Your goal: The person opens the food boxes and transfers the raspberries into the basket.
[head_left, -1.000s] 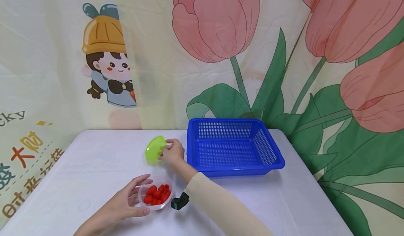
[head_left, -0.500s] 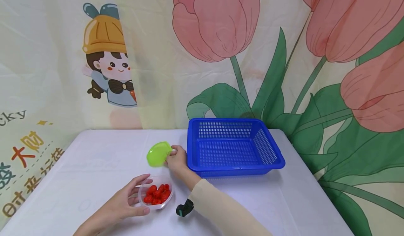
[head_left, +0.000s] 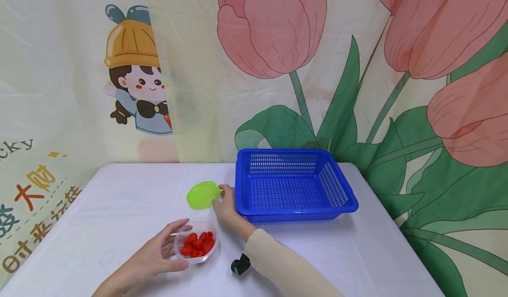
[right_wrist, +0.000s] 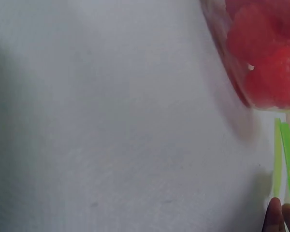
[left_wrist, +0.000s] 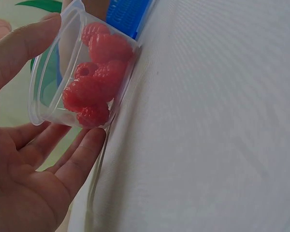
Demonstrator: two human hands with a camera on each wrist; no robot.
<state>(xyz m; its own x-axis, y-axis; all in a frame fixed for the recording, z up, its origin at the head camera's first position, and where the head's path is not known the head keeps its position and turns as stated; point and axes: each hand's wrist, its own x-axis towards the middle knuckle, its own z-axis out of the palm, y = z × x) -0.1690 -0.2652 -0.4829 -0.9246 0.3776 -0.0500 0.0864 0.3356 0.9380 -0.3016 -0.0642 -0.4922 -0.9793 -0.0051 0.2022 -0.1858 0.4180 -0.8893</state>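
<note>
Raspberries (left_wrist: 106, 72) in clear tub (left_wrist: 58, 115)

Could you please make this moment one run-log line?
Left hand: holds round clear plastic tub, red raspberries inside | Right hand: holds flat green plastic lid by edge | Blue rectangular plastic basket: right of lid

Behind the white-covered worktop (head_left: 135, 195), a pale, creased backdrop (head_left: 194, 67) carries large pink tulips (head_left: 274, 28) and green leaves (head_left: 278, 125) on the right. On its left are a cartoon figure (head_left: 139, 85) in a yellow hat (head_left: 131, 45) and colourful lettering (head_left: 28, 196). Soft light falls across the worktop.
</note>
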